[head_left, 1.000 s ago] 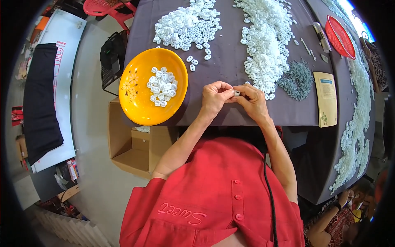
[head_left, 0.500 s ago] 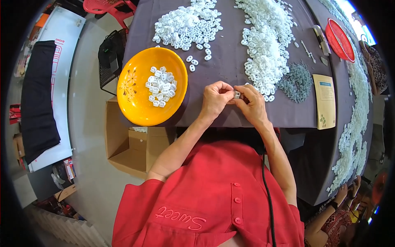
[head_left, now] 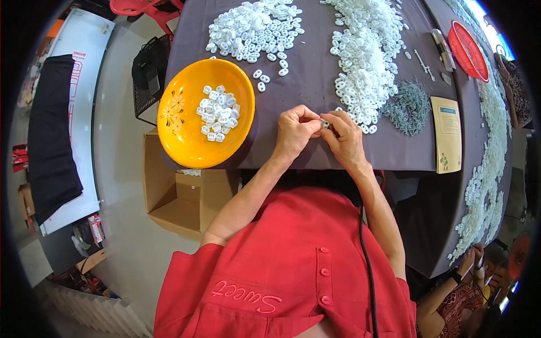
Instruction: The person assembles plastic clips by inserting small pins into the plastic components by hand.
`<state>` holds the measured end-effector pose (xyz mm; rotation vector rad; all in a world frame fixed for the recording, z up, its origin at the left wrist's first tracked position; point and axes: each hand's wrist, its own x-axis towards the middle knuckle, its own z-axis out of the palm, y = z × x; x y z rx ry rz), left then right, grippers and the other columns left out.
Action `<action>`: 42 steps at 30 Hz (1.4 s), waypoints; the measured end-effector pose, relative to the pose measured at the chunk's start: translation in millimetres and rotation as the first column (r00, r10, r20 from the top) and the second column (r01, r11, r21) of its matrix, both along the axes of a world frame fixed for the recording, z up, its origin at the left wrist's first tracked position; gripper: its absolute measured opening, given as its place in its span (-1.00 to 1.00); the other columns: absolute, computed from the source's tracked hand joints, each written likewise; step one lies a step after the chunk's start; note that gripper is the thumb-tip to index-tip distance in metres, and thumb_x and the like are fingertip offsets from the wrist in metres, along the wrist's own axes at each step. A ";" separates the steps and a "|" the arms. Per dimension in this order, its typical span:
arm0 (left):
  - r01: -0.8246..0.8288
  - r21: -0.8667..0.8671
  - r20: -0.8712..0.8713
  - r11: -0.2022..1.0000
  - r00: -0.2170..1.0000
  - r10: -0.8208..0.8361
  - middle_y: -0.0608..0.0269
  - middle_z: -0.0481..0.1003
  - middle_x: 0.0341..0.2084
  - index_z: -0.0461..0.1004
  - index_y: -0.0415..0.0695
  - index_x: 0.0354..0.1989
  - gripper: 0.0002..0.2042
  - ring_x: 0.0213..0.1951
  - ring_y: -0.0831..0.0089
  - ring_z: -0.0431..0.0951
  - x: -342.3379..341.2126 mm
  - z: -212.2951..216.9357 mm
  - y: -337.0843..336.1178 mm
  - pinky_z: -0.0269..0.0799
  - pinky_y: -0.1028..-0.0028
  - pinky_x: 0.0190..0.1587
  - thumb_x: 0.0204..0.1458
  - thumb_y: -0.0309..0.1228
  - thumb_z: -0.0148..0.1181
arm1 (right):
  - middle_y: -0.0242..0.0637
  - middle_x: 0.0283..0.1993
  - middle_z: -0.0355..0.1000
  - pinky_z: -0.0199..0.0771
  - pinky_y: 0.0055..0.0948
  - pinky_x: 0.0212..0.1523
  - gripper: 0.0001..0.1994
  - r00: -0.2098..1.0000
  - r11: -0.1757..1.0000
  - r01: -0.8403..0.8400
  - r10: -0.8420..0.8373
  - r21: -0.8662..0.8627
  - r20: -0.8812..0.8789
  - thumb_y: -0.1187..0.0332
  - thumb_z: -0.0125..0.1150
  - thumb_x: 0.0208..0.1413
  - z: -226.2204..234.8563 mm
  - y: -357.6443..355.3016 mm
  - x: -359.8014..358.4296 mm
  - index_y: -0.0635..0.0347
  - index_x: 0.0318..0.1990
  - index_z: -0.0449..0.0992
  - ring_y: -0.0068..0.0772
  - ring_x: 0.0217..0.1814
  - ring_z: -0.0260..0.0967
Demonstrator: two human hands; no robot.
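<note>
A small white piece (head_left: 325,124) with dark spots is held above the near edge of the dark surface (head_left: 310,67), between both hands' fingertips. The left hand (head_left: 297,128) has its grip pinched at the piece's left side; the right hand (head_left: 344,135) pinches it from the right. Just beyond the right hand, a long heap of white two-holed pieces (head_left: 366,70) stretches away, with a grey-green pile (head_left: 409,110) beside it and a tan booklet (head_left: 447,135) farther right. To the left, a tilted yellow bowl (head_left: 189,143) holds white pieces (head_left: 218,112); beyond it lies another white heap (head_left: 256,31).
</note>
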<state>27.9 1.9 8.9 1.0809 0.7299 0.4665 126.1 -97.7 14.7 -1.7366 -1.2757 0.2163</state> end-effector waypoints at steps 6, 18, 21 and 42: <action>-0.018 -0.019 -0.008 1.000 1.000 0.018 0.29 0.45 -0.59 0.43 -0.28 -0.51 -0.99 -0.54 0.63 0.46 1.8 -0.1 -1.3 0.48 0.61 -0.49 -0.12 -0.60 0.10 | -0.18 -0.35 0.38 0.37 -0.41 -0.40 -0.78 0.998 0.999 -0.009 0.006 -0.044 -0.058 0.55 0.16 -0.16 1.2 0.5 1.0 0.32 -0.27 0.45 -0.20 -0.40 0.38; -0.045 0.024 -0.003 0.999 0.999 0.045 0.28 0.46 -0.60 0.43 -0.25 -0.53 -0.97 -0.55 0.62 0.47 2.0 -4.2 -3.5 0.50 0.61 -0.49 -0.13 -0.63 0.12 | -0.18 -0.35 0.36 0.38 -0.39 -0.41 -0.79 1.000 1.000 -0.013 0.013 0.012 0.020 0.54 0.16 -0.15 -8.3 -1.1 1.1 0.27 -0.27 0.43 -0.17 -0.39 0.37; -0.036 -0.023 -0.056 0.999 0.998 0.035 0.27 0.46 -0.60 0.43 -0.25 -0.54 -0.97 -0.56 0.61 0.48 4.6 -0.2 -3.8 0.51 0.61 -0.50 -0.14 -0.64 0.12 | -0.19 -0.35 0.36 0.38 -0.38 -0.42 -0.79 1.000 1.000 -0.005 0.005 0.030 0.008 0.54 0.16 -0.14 -9.0 -2.3 1.7 0.26 -0.27 0.43 -0.18 -0.40 0.37; -0.111 -0.015 0.021 0.994 0.994 0.112 0.26 0.46 -0.60 0.43 -0.25 -0.51 -0.97 -0.56 0.59 0.49 6.2 -14.2 -6.0 0.49 0.60 -0.53 -0.12 -0.60 0.15 | -0.22 -0.39 0.34 0.32 -0.43 -0.44 -0.79 1.000 1.000 0.021 -0.022 -0.016 -0.008 0.56 0.11 -0.13 1.3 2.5 -3.7 0.26 -0.25 0.44 -0.27 -0.45 0.33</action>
